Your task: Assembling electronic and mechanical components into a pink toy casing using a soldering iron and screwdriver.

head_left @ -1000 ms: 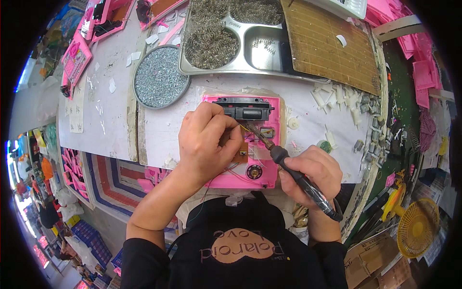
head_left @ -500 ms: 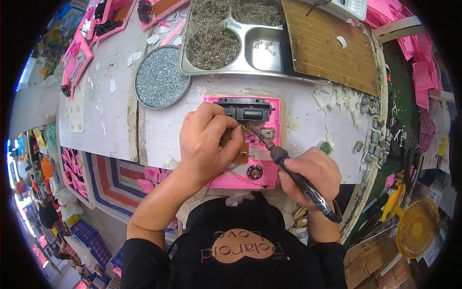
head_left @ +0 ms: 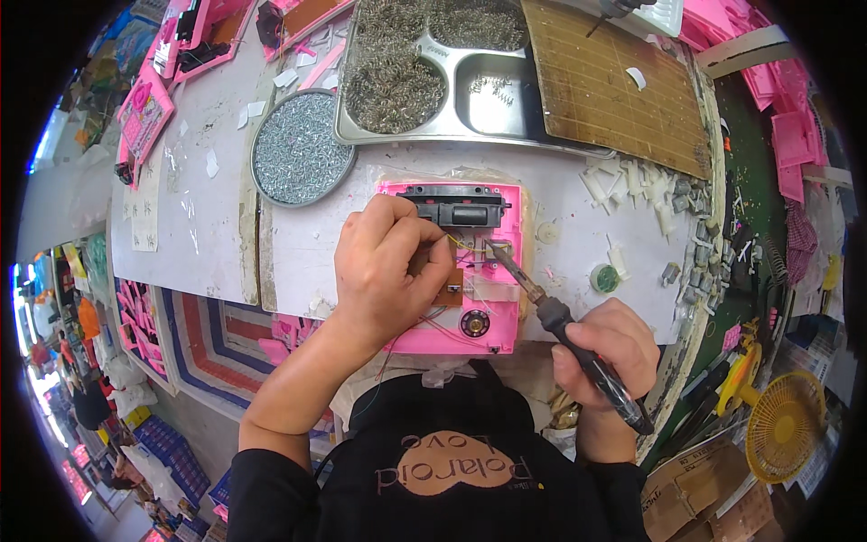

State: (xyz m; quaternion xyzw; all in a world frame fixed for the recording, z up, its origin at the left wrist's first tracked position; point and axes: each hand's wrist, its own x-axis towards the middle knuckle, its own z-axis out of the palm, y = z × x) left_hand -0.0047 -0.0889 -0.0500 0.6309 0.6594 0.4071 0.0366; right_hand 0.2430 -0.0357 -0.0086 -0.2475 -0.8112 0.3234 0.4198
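A pink plastic housing (head_left: 424,342) lies open in front of me, holding a black plastic block (head_left: 469,215), a small brown circuit board (head_left: 451,296), a round dark part (head_left: 473,323) and thin wires. My left hand (head_left: 384,275) is over its left side, thumb and forefinger pinching a thin yellow wire (head_left: 465,245). In my right hand (head_left: 621,348) is a soldering iron (head_left: 555,316), gripped by its dark handle. Its tip is at a small metal part (head_left: 498,250) right of the wire; whether they touch is hard to tell.
Beyond the housing sit a round tray of small screws (head_left: 304,149) and a metal compartment tray (head_left: 492,99) of springs, partly under a brown board (head_left: 623,90). White plastic pieces and metal parts (head_left: 700,257) are scattered right. A yellow fan (head_left: 784,429) stands lower right.
My right hand and the soldering iron have moved right and slightly toward me, the tip shifting from near the black block to the metal part. My left hand has barely moved.
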